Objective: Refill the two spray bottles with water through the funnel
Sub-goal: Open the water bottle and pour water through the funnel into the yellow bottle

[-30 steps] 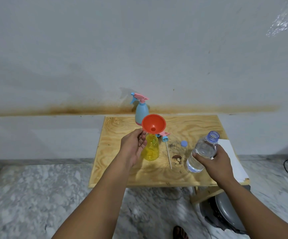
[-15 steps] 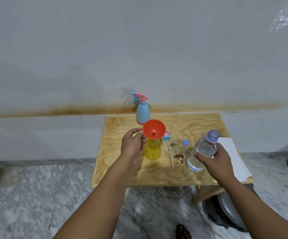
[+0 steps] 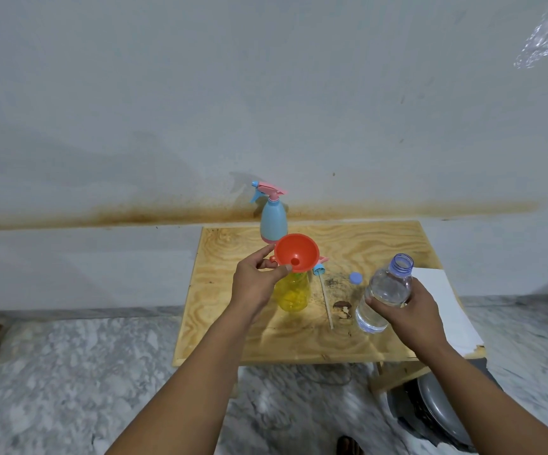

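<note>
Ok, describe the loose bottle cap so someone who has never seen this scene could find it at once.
Start at the plywood table against the wall. Between the yellow bottle with the orange funnel and the clear water bottle in the right hand, the cap lies flat on the wood. It is the only small round blue disc there, just right of the detached sprayer's thin white tube.

No legible text, label, brand or number anywhere.
</note>
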